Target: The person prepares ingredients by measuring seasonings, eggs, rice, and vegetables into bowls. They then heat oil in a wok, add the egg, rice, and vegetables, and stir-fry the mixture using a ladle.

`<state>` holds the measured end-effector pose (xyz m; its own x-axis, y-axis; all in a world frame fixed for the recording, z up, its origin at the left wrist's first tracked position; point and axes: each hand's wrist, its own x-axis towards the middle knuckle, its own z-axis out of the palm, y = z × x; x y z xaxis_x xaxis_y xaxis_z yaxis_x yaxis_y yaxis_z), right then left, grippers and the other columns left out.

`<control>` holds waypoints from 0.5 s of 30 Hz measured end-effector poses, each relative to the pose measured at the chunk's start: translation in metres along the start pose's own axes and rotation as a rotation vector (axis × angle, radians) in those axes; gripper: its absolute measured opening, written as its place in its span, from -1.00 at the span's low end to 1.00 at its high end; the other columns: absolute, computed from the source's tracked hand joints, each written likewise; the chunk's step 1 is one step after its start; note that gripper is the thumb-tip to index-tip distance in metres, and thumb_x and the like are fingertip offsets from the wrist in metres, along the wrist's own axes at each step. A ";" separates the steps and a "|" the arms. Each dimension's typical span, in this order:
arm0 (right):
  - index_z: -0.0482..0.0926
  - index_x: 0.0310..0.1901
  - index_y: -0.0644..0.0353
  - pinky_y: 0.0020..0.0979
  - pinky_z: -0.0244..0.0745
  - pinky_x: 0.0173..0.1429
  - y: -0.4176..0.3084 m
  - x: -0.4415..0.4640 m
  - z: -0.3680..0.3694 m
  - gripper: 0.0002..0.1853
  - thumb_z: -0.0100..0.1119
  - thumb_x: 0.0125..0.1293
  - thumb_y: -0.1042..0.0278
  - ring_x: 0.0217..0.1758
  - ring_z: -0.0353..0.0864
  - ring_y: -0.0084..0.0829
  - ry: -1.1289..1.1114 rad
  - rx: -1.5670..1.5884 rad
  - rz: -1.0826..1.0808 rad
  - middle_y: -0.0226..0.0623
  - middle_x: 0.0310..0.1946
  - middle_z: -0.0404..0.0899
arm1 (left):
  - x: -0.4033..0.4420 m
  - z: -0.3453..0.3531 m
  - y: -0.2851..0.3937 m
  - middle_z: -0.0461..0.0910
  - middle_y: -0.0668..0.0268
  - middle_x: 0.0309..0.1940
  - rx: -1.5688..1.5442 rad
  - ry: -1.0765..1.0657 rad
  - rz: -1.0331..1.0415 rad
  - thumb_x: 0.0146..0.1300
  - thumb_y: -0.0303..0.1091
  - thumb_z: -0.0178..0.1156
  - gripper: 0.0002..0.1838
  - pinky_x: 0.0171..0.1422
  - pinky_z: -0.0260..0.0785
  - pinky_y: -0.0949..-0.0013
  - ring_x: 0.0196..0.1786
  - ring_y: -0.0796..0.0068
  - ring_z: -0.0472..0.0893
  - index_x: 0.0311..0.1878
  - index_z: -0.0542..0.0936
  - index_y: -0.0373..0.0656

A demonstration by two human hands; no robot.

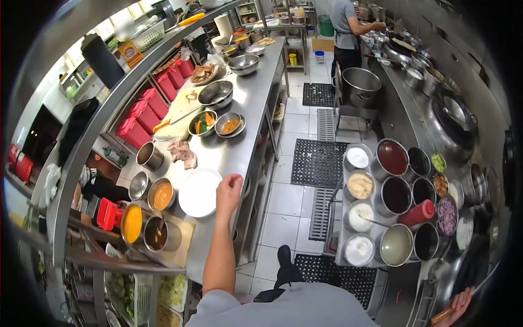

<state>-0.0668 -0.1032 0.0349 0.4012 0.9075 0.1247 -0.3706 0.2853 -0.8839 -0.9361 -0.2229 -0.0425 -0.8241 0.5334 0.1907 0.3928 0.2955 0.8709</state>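
Note:
My left hand [229,192] is over the counter edge, by the right rim of a round white plate [199,193]. Its fingers are curled together, and whatever they may hold is hidden. At the lower right, my right hand [462,306] is wrapped round the wooden handle [442,316] of a long utensil with a thin metal shaft. The utensil's working end cannot be made out. A dark wok [473,271] is beside that hand. Behind the plate lie raw meat slices [183,153]. Left of it are a pot of orange sauce [162,194] and a pot of dark sauce [162,234].
Steel bowls [216,95], a knife [177,119] and red bins [131,132] line the left counter. Seasoning pots [392,157] and a red squeeze bottle [417,213] crowd the right-hand stand. A co-worker [346,24] stands farther down the aisle, past black floor mats [318,162].

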 end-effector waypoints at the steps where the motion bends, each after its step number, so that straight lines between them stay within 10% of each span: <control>1: 0.21 0.45 0.34 -0.79 0.09 -0.66 0.004 0.007 -0.003 -0.54 -0.20 0.61 0.38 -0.67 0.09 -0.83 -0.151 0.072 -0.007 -0.51 -0.35 0.37 | 0.028 0.001 -0.031 0.70 0.23 -0.33 -0.094 0.003 -0.042 0.36 -0.28 0.20 -0.77 -0.21 0.50 0.38 -0.30 0.47 0.66 -0.11 0.66 -0.27; 6: 0.27 0.38 0.38 -0.73 0.09 -0.69 -0.006 -0.048 0.157 -0.59 -0.21 0.60 0.41 -0.69 0.08 -0.84 0.193 -0.033 -0.113 -0.52 -0.42 0.31 | 0.170 0.015 -0.123 0.65 0.35 -0.30 -0.464 0.013 -0.405 0.35 -0.18 0.21 -0.73 -0.33 0.44 0.50 -0.34 0.50 0.61 -0.04 0.65 -0.16; 11: 0.41 0.00 0.21 -0.68 0.08 -0.72 -0.023 -0.101 0.190 -0.82 -0.24 0.62 0.38 -0.70 0.12 -0.77 -0.094 0.263 -0.036 -0.57 -0.54 0.17 | 0.254 0.067 -0.159 0.55 0.16 -0.05 -0.749 0.133 -0.664 0.24 0.13 0.34 -0.34 -0.25 0.51 0.37 -0.21 0.30 0.64 0.14 0.49 -0.26; 15: 0.38 0.19 0.26 -0.68 0.10 -0.72 -0.035 -0.127 0.162 -0.72 -0.25 0.63 0.36 -0.70 0.10 -0.80 -0.051 0.158 -0.080 -0.57 -0.53 0.17 | 0.290 0.067 -0.159 0.54 0.06 -0.08 -0.741 0.231 -0.703 0.26 -0.01 0.37 -0.39 -0.23 0.65 0.19 -0.28 0.09 0.65 0.14 0.45 -0.31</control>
<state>-0.2404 -0.1786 0.1227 0.3930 0.8934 0.2179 -0.4677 0.3982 -0.7891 -1.2104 -0.0622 -0.1553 -0.8582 0.2424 -0.4524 -0.4893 -0.1203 0.8638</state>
